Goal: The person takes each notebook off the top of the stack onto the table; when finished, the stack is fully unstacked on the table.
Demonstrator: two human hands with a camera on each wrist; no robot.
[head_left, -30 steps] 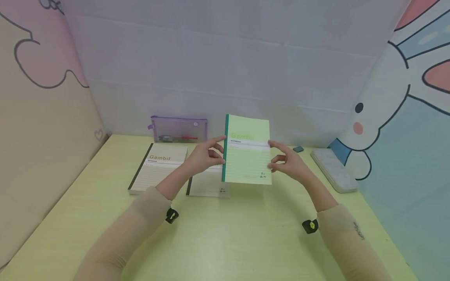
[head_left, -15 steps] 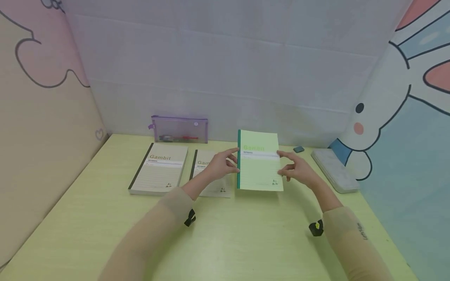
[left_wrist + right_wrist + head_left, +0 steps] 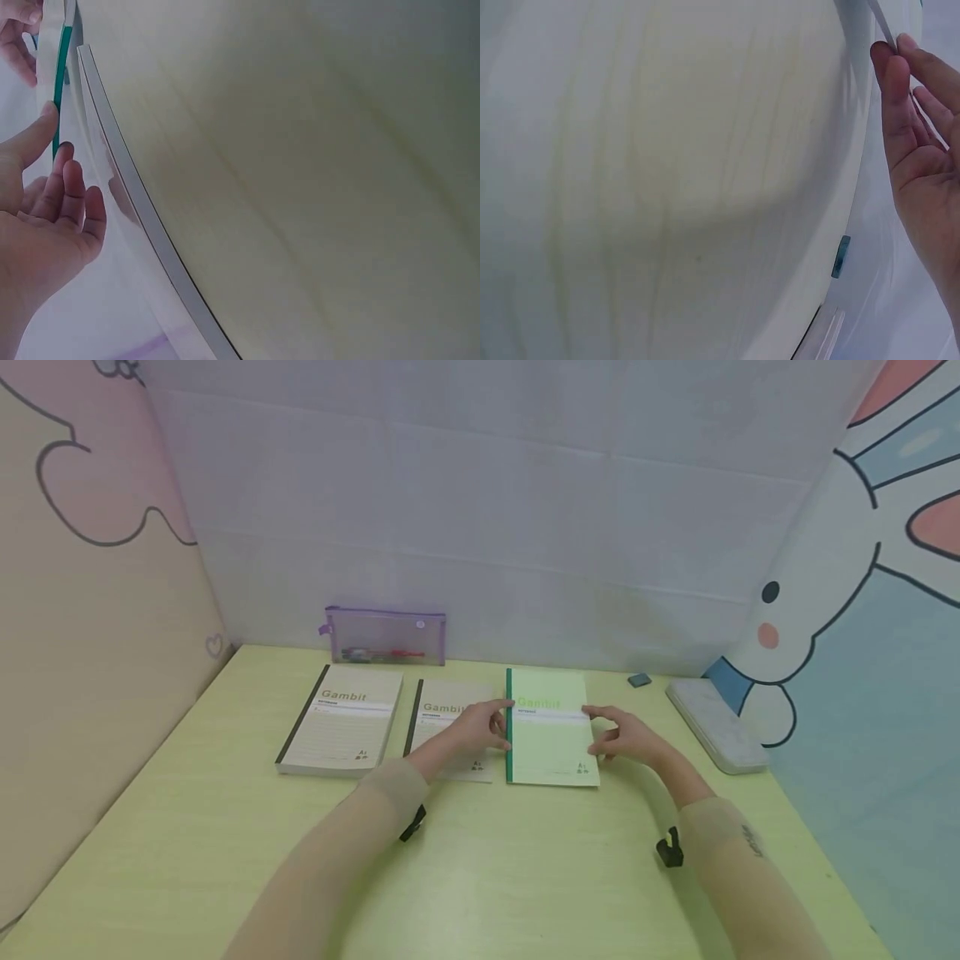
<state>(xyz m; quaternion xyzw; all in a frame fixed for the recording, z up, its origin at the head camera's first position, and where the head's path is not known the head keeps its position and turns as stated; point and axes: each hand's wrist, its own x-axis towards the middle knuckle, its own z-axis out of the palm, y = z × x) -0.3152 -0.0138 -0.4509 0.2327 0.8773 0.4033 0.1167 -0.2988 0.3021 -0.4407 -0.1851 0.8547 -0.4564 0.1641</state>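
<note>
The green notebook (image 3: 551, 728), raised a second earlier, now lay right of the beige notebook (image 3: 450, 727); left hand (image 3: 480, 731) and right hand (image 3: 626, 739) touched its edges, fingers relaxed.

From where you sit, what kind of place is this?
Probably a child's study desk or school corner: three notebooks lie in a row on a pale green desk, a pencil pouch leans on the back wall, and a cartoon rabbit panel stands to the right.

The head camera looks forward and down over the bench (image 3: 480, 877). Both wrist cameras skim it closely, sharing the green notebook's (image 3: 551, 731) edges.
</note>
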